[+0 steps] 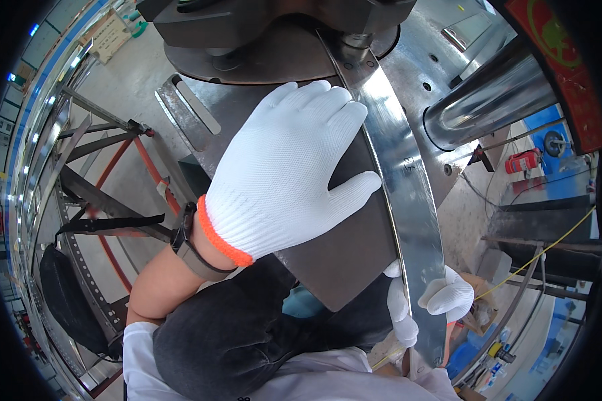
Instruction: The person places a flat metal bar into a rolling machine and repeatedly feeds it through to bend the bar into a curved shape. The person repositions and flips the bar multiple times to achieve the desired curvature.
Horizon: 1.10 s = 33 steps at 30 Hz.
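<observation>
A long shiny steel strip [408, 187] runs from under a press head [354, 40] at the top down toward my lap. My left hand [287, 167], in a white knit glove with an orange cuff, lies flat with fingers spread on the dark steel machine table [341, 254], its fingertips at the strip's left edge. My right hand [428, 304], also in a white glove, grips the near end of the strip from below, fingers curled over both edges. A dark watch sits on my left wrist.
A thick polished steel column [488, 100] rises at the upper right. Left of the table stand metal frames and red bars [114, 180] and a perforated steel rail [80, 267]. A red fire extinguisher [523, 160] and cables lie on the floor at right.
</observation>
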Available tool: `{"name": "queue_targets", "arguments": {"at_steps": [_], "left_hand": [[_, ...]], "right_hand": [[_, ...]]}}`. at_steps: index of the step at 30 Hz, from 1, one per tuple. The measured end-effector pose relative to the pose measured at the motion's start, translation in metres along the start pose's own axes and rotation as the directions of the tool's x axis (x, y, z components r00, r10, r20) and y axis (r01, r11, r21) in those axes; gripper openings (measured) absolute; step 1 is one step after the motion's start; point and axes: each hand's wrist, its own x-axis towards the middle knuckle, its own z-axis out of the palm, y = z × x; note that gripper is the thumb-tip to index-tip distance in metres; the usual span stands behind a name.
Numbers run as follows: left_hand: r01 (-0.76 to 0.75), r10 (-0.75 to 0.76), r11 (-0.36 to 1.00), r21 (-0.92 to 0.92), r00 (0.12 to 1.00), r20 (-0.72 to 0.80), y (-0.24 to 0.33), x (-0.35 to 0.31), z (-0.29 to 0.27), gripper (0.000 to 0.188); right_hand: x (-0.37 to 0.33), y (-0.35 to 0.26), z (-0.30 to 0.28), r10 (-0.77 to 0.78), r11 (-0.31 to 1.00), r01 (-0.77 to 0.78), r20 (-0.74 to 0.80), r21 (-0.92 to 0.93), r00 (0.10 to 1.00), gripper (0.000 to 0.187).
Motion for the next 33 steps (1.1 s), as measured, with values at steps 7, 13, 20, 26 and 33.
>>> {"name": "queue_targets", "arguments": {"at_steps": [7, 13, 20, 26, 33], "left_hand": [[-0.015, 0.016, 1.000, 0.019, 0.999, -0.033, 0.000, -0.001, 0.004, 0.067], [-0.017, 0.018, 1.000, 0.021, 1.000, -0.018, -0.001, -0.001, 0.003, 0.067], [-0.059, 0.060, 0.998, 0.015, 0.998, -0.020, -0.001, 0.002, 0.005, 0.066], [-0.083, 0.083, 0.996, 0.021, 0.996, -0.007, -0.004, -0.001, 0.006, 0.069], [-0.077, 0.076, 0.997, 0.015, 0.995, 0.060, -0.003, 0.000, 0.005, 0.073]], "right_hand": [[-0.002, -0.004, 0.013, 0.028, 1.000, -0.028, -0.045, -0.005, 0.999, 0.091], [0.000, 0.004, 0.015, -0.058, 0.998, 0.059, -0.047, 0.016, 0.997, 0.089], [0.001, 0.000, -0.005, -0.001, 0.991, 0.015, 0.104, -0.134, 0.995, 0.090], [0.008, -0.005, -0.037, 0.061, 0.976, 0.013, 0.328, -0.218, 0.943, 0.091], [0.010, -0.002, -0.031, 0.043, 0.976, 0.039, 0.367, -0.215, 0.929, 0.092]]}}
